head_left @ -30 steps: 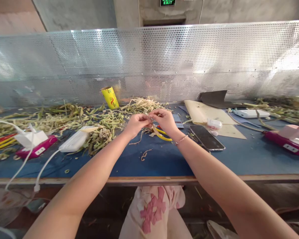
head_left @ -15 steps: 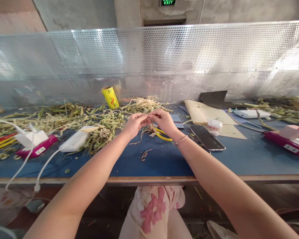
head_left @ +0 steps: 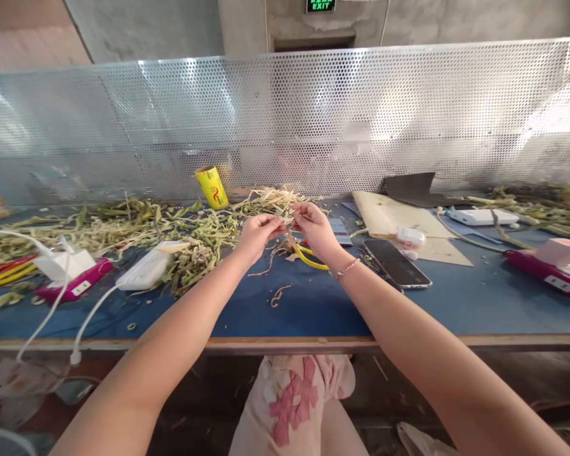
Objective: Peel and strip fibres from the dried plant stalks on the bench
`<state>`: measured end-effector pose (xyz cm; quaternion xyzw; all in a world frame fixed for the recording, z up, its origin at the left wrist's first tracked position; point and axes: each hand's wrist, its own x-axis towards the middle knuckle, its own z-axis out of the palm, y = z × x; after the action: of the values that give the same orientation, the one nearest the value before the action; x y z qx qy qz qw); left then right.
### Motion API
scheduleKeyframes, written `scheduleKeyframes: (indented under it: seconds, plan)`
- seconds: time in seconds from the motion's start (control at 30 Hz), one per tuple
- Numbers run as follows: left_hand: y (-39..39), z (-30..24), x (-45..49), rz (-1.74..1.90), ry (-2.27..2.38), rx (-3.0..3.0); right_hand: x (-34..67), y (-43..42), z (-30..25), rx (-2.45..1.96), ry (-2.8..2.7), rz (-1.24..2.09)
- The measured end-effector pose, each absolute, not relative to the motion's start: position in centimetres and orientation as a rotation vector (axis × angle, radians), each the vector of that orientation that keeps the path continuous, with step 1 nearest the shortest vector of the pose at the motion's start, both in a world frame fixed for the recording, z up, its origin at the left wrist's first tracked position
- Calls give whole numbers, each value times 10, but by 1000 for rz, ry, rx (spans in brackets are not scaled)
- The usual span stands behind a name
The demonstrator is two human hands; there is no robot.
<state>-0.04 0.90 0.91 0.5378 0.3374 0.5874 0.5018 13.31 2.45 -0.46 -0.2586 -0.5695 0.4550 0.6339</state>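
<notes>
My left hand (head_left: 260,237) and my right hand (head_left: 316,233) meet over the middle of the blue table, fingertips pinched close together. Between them is a thin dry plant strip (head_left: 291,240), its brownish end hanging down; the part inside the fingers is mostly hidden. Beneath the right hand lies a yellow-handled tool (head_left: 313,261), its other end covered. Behind the hands sits a heap of pale dried stalks and leaves (head_left: 270,197). A small curled scrap (head_left: 279,295) lies nearer the table's front edge.
More dried plants (head_left: 204,234) spread leftward, near a yellow tube (head_left: 212,187), white power bank (head_left: 145,266) and magenta power strip (head_left: 78,288). At right are a phone (head_left: 396,263), earbud case (head_left: 411,237), brown paper (head_left: 384,215) and another power strip (head_left: 548,272). A perforated metal screen (head_left: 294,120) stands behind.
My fingertips have drawn slightly apart, and the right-hand fingers have lifted a little. The pale heap behind shows between them. The things on the table have stayed put.
</notes>
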Motion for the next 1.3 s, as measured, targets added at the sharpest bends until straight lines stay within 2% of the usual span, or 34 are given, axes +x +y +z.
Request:
scheduleKeyframes:
  seconds: [0.53,0.9,1.3]
  plan:
    - [12,5,-2,1407,879,1433,136,21,-1,-846,-1383,1024]
    - [11,4,-2,1354,920,1538,135,20,0,-787,-1289,1213]
    - [13,1,-2,1329,911,1499,131,19,0,-883,-1253,1145]
